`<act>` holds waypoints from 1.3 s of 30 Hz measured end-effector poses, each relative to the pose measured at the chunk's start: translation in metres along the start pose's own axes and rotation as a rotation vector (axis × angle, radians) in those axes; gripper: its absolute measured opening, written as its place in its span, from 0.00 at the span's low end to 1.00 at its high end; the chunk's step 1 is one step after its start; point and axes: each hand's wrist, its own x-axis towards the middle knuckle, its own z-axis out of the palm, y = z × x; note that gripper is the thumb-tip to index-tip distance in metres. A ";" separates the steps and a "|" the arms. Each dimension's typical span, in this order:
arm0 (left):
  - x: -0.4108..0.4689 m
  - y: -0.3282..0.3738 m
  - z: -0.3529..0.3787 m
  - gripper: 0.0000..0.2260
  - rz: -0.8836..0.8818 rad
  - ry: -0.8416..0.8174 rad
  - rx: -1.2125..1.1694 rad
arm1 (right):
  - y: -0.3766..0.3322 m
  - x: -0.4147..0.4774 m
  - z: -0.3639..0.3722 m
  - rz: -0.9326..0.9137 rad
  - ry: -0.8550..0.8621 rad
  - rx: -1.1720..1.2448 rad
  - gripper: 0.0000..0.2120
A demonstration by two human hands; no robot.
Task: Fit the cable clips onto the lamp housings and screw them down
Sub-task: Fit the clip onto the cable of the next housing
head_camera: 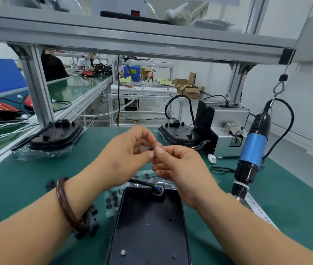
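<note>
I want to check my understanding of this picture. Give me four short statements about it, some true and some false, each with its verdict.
1. The left hand and the right hand pinch a small dark part between their fingertips. True.
2. The blue screwdriver lies flat on the green mat. False: it hangs from a hook at the right.
3. The brown bracelet is on the right wrist. False: it is on the left wrist.
4. A black lamp housing lies on the mat below the hands. True.
</note>
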 end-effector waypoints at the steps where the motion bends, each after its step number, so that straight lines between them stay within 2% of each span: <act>1: -0.004 0.000 0.003 0.14 0.007 0.026 -0.039 | 0.000 -0.001 0.002 0.024 -0.017 0.041 0.06; 6: -0.015 0.000 0.005 0.13 0.009 0.092 -0.092 | 0.002 -0.003 0.003 0.040 -0.009 0.147 0.05; 10: -0.023 0.001 0.002 0.12 -0.008 0.110 0.099 | 0.003 -0.003 0.000 -0.021 -0.003 0.035 0.07; 12: -0.027 0.001 -0.002 0.09 -0.031 0.045 0.297 | 0.004 -0.003 -0.001 -0.020 0.000 -0.021 0.08; 14: -0.032 0.002 -0.007 0.09 -0.072 -0.115 0.481 | 0.004 -0.005 -0.002 -0.009 -0.011 -0.058 0.08; 16: -0.036 0.002 -0.010 0.07 -0.099 -0.253 0.574 | 0.002 -0.008 -0.003 -0.005 -0.027 -0.114 0.08; 18: -0.038 0.005 -0.011 0.03 -0.107 -0.277 0.615 | -0.002 -0.011 -0.002 -0.029 -0.035 -0.201 0.08; 21: -0.037 0.007 -0.013 0.03 -0.129 -0.231 0.614 | -0.006 -0.018 0.001 -0.101 -0.032 -0.350 0.07; 23: -0.038 0.006 -0.014 0.05 -0.124 -0.216 0.618 | -0.008 -0.022 0.004 -0.110 -0.059 -0.365 0.06; 27: -0.039 0.005 -0.014 0.01 -0.109 -0.178 0.563 | -0.006 -0.023 0.008 -0.107 -0.068 -0.331 0.09; 32: -0.036 0.003 -0.016 0.06 -0.074 -0.090 0.550 | -0.006 -0.019 0.007 -0.065 -0.070 -0.224 0.09; 39: -0.037 0.005 -0.020 0.07 -0.078 -0.176 0.462 | -0.004 -0.019 0.007 0.030 -0.112 -0.133 0.07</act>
